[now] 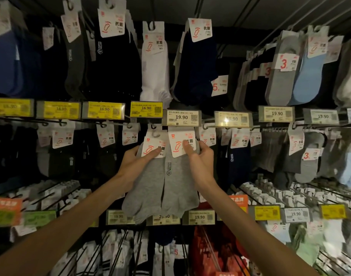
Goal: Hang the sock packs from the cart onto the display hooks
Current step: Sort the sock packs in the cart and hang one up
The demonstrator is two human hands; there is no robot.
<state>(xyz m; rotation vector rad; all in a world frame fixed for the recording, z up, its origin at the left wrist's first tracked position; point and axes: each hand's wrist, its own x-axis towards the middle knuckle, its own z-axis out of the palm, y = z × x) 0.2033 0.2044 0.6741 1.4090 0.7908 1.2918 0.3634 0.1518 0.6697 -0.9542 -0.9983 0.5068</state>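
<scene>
Fingers (153, 153) of the left hand (133, 162) are clamped on the left grey sock pack (148, 188): one digit lies flat across the front of its white header card, and the others go out of sight behind the pack. The right hand (201, 159) pinches the right grey sock pack (180, 184) the same way, with its thumb pressed on the card's front and curled fingertips showing past the card's right edge. The display rack (236, 51) holds rows of hanging packs – black, navy and white ones above, dark and grey ones to either side, and more packs on the pegs below. Both grey packs hang side by side, touching, in the middle row, with their toes down over the lower price strips. The right pack's card sits just under the 19.90 price label (181, 117), which hides its top. The left pack's hanger loop is just below a display hook (153, 126) – whether either card is threaded on a hook I cannot tell. Each hand grips its pack at card height, well above the sock toes.
</scene>
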